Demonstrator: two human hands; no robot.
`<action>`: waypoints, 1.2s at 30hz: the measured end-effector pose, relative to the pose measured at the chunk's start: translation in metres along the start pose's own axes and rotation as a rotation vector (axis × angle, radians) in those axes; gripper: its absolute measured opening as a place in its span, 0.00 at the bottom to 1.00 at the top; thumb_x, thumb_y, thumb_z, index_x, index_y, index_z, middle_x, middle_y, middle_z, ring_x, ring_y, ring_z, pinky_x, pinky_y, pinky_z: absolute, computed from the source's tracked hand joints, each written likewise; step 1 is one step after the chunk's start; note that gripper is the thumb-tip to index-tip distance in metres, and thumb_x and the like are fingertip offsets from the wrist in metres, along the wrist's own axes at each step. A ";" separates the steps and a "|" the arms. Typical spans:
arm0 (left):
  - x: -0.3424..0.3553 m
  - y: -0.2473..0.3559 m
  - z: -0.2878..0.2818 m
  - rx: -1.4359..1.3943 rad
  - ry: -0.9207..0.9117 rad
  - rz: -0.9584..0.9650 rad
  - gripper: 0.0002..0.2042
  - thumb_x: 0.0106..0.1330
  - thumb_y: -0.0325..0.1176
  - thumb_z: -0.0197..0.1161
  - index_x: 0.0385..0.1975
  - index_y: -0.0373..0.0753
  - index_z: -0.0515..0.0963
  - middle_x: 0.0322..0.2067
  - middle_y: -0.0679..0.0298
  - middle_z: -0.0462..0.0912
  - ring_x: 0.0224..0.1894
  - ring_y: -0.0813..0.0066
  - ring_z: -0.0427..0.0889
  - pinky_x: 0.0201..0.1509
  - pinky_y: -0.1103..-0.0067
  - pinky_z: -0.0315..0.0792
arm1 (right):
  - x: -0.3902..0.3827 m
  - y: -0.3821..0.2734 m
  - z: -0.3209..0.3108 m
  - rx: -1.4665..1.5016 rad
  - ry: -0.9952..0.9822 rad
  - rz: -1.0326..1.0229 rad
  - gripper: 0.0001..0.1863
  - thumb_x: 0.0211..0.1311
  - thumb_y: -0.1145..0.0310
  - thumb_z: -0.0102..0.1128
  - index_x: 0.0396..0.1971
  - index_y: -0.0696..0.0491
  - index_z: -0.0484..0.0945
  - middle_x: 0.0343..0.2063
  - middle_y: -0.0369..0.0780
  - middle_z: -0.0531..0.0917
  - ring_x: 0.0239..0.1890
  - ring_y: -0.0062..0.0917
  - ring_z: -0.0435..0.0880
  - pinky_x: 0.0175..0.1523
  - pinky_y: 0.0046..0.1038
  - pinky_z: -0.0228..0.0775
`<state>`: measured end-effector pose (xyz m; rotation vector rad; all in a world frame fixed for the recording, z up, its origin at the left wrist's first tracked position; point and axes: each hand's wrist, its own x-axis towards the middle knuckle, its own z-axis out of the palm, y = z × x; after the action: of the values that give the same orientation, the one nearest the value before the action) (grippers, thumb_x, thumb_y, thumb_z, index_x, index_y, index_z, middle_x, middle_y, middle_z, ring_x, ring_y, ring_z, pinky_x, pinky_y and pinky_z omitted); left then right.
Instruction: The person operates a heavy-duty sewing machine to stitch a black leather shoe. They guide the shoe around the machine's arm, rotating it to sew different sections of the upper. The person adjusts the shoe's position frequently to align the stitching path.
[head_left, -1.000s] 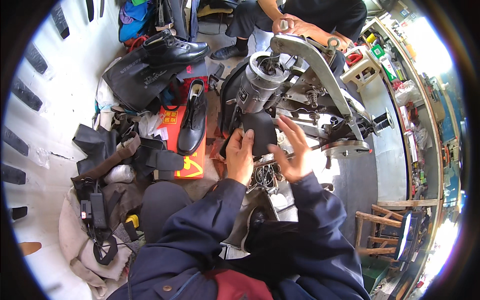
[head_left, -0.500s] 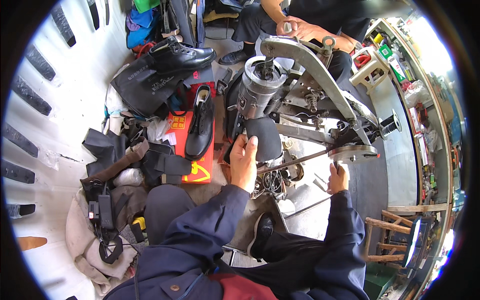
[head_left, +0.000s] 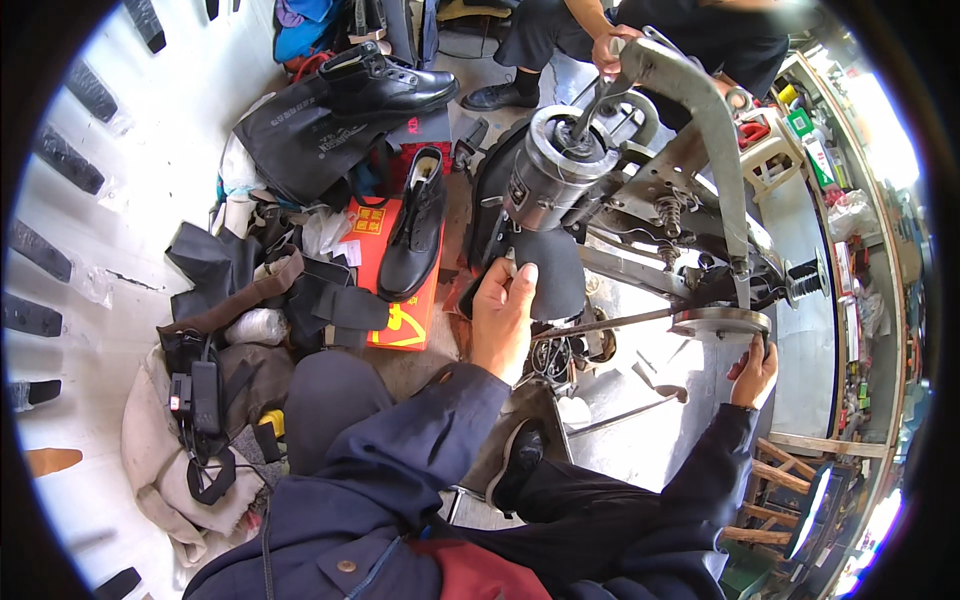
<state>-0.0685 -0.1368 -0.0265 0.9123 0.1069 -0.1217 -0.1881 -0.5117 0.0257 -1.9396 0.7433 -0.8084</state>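
Black flap (head_left: 558, 280) and metal handwheel (head_left: 715, 323) — one each — occupy two hands (head_left: 503, 318).

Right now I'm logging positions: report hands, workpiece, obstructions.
Left hand holding rounded flat black piece beside silver cylindrical machine head. Right hand gripping dark handle below grey metal wheel. Possible obstruction: other person's hand near curved grey metal arm.

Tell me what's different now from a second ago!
The right hand let go of its place beside the black piece, moved right and took hold of the crank handle on the metal wheel, which it has swung round to the right. The curved metal arm tilted steeper. The left hand still holds the black piece. The black shoe stayed on the red box.
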 end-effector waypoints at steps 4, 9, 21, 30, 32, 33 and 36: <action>-0.001 -0.001 0.001 -0.016 -0.004 0.003 0.13 0.75 0.39 0.60 0.28 0.42 0.69 0.27 0.77 0.67 0.31 0.89 0.61 0.36 0.86 0.58 | 0.001 0.057 0.003 -0.158 -0.028 0.260 0.14 0.74 0.60 0.55 0.30 0.53 0.71 0.10 0.35 0.68 0.07 0.20 0.66 0.11 0.26 0.56; 0.003 -0.004 -0.001 -0.079 -0.031 -0.002 0.13 0.75 0.38 0.60 0.28 0.43 0.69 0.27 0.77 0.67 0.31 0.90 0.62 0.37 0.86 0.59 | -0.049 0.042 0.063 -0.206 -0.497 0.368 0.16 0.70 0.59 0.56 0.40 0.59 0.76 0.15 0.39 0.77 0.14 0.23 0.78 0.19 0.25 0.70; 0.007 -0.006 -0.006 -0.104 -0.048 0.019 0.12 0.73 0.38 0.62 0.27 0.44 0.70 0.29 0.77 0.73 0.34 0.92 0.68 0.42 0.86 0.67 | 0.001 0.054 0.007 -0.118 -0.014 0.320 0.13 0.71 0.56 0.57 0.34 0.50 0.73 0.12 0.37 0.72 0.08 0.23 0.69 0.11 0.26 0.56; 0.010 -0.005 -0.006 -0.047 -0.021 0.016 0.11 0.74 0.36 0.61 0.28 0.42 0.71 0.28 0.77 0.71 0.32 0.90 0.64 0.39 0.87 0.61 | -0.033 -0.012 0.038 0.029 -0.294 0.009 0.18 0.72 0.54 0.56 0.35 0.57 0.77 0.18 0.37 0.79 0.19 0.20 0.80 0.25 0.20 0.71; 0.009 -0.004 -0.004 -0.065 -0.023 0.017 0.11 0.74 0.36 0.61 0.28 0.42 0.70 0.28 0.78 0.70 0.31 0.91 0.63 0.38 0.86 0.61 | -0.009 -0.015 0.011 -0.026 -0.133 -0.082 0.17 0.72 0.55 0.57 0.29 0.54 0.75 0.17 0.35 0.77 0.16 0.17 0.76 0.22 0.20 0.68; 0.009 -0.003 -0.004 -0.080 -0.034 0.043 0.12 0.74 0.36 0.61 0.28 0.42 0.70 0.28 0.78 0.70 0.31 0.91 0.63 0.37 0.86 0.60 | 0.000 -0.007 0.002 -0.043 -0.067 -0.011 0.17 0.72 0.56 0.57 0.29 0.54 0.74 0.16 0.35 0.77 0.15 0.17 0.75 0.21 0.21 0.67; 0.010 0.000 -0.005 -0.051 -0.024 0.028 0.11 0.73 0.35 0.61 0.28 0.42 0.70 0.27 0.78 0.70 0.31 0.91 0.63 0.37 0.87 0.61 | 0.007 0.035 0.000 -0.058 0.013 0.241 0.16 0.72 0.58 0.59 0.28 0.52 0.71 0.15 0.36 0.74 0.11 0.18 0.71 0.14 0.23 0.60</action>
<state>-0.0585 -0.1339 -0.0311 0.8606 0.0743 -0.1033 -0.1902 -0.5320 -0.0038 -1.8524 0.9953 -0.6583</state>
